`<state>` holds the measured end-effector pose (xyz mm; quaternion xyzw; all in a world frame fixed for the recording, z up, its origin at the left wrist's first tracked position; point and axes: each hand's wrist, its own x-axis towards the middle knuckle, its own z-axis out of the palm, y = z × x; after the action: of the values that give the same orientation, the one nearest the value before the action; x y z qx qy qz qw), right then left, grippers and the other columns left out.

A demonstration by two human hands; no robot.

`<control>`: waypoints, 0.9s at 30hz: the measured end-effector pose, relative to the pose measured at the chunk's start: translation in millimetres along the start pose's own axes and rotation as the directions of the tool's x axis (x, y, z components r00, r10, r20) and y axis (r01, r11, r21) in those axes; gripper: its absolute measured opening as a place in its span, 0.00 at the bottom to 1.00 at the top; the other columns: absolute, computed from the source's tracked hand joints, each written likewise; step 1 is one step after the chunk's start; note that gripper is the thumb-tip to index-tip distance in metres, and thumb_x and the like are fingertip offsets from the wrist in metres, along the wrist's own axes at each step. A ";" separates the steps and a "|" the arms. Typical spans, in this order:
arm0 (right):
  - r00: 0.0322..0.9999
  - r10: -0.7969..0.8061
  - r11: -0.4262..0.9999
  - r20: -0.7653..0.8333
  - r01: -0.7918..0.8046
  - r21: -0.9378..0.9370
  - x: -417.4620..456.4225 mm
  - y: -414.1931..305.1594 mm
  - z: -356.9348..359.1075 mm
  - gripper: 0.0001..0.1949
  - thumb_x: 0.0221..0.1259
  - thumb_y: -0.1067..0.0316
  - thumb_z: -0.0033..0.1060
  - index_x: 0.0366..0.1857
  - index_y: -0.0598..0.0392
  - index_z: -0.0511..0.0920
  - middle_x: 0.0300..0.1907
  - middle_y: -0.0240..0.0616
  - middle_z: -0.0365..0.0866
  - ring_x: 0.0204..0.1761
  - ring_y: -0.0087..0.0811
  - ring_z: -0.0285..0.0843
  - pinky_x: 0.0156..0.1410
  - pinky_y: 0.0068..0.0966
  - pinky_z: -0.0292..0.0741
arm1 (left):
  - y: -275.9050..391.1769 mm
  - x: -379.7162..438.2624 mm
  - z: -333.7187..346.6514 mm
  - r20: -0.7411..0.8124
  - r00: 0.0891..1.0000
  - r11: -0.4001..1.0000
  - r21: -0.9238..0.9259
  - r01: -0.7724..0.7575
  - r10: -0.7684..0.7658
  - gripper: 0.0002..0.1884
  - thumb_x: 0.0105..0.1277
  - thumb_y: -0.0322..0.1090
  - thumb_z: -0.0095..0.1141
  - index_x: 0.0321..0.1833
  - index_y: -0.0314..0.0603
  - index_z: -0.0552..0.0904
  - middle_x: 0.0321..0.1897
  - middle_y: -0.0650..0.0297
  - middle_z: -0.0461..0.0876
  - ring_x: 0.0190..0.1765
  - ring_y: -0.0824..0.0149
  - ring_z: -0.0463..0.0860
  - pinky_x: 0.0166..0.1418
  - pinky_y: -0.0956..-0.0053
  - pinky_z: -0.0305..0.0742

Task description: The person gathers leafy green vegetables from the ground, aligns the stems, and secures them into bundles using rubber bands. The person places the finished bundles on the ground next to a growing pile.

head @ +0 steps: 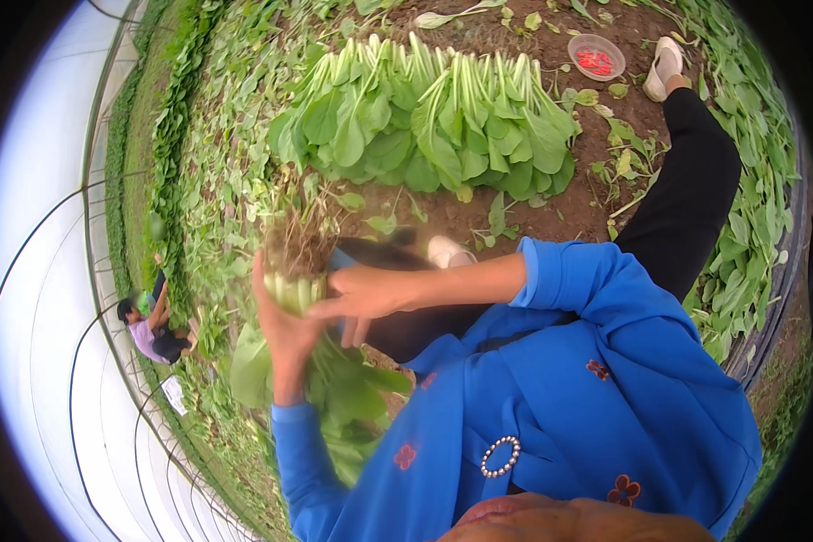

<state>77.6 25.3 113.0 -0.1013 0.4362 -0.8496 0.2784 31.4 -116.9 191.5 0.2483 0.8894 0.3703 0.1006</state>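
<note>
My left hand [286, 332] is closed around a bunch of leafy greens [291, 291] with pale stems. Its brown, soil-covered roots point up and its broad leaves hang below. My right hand [372, 291] reaches across from the right, its fingers against the stems just below the roots; blur hides whether it grips them. Beyond the hands, a wide row of greens [433, 122] lies on the soil, stem ends away from me. A clear plastic bowl [616, 69] with small red pieces [594, 62] stands to the right of the row.
Leafy plants [223, 135] cover the ground at left, with more greens [745, 223] along the right side. My shoes [665, 68] rest on brown soil with loose leaves. Another person [150, 332] crouches far left, beside the greenhouse's plastic film wall [40, 271].
</note>
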 end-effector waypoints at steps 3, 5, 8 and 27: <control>0.998 -0.030 0.994 0.060 0.036 -0.102 -17.4 0.0 -54.2 0.21 0.66 0.59 0.54 0.48 0.71 0.73 0.41 0.52 0.80 0.34 0.42 0.86 0.32 0.30 0.84 | -3.6 -2.5 2.9 -0.043 0.999 0.976 0.216 -0.016 0.026 0.55 0.40 0.31 0.73 0.72 0.36 0.53 0.63 0.49 0.67 0.62 0.55 0.70 0.68 0.63 0.64; 0.964 -0.069 0.995 -0.258 0.050 -0.083 -42.5 -24.9 -96.4 0.17 0.67 0.61 0.53 0.44 0.69 0.74 0.36 0.47 0.82 0.33 0.37 0.85 0.36 0.28 0.83 | -10.0 -5.8 -5.2 -0.068 0.995 0.925 0.378 -0.040 0.071 0.55 0.39 0.29 0.72 0.72 0.37 0.53 0.64 0.49 0.65 0.66 0.54 0.66 0.71 0.61 0.58; 0.480 -0.129 0.985 -0.868 0.166 -0.055 -60.0 2.0 -224.7 0.12 0.67 0.67 0.50 0.48 0.62 0.75 0.38 0.46 0.82 0.33 0.33 0.84 0.38 0.26 0.83 | -5.9 -1.4 -1.8 -0.117 0.992 0.966 0.249 0.067 -0.039 0.54 0.38 0.26 0.69 0.72 0.37 0.54 0.67 0.49 0.62 0.68 0.54 0.64 0.72 0.61 0.56; -0.172 -0.226 0.966 -0.959 0.090 -0.244 -124.9 65.3 -468.8 0.27 0.50 0.63 0.66 0.57 0.56 0.74 0.48 0.42 0.81 0.48 0.32 0.79 0.54 0.29 0.74 | -34.3 19.0 11.3 -0.206 0.978 0.930 0.351 0.107 -0.035 0.51 0.39 0.30 0.68 0.71 0.34 0.56 0.65 0.47 0.62 0.68 0.51 0.62 0.73 0.55 0.52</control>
<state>11.1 386.2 -211.0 0.5106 0.5162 -0.6366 -0.2598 6.6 -120.9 159.3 0.1925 0.9561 0.2200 -0.0212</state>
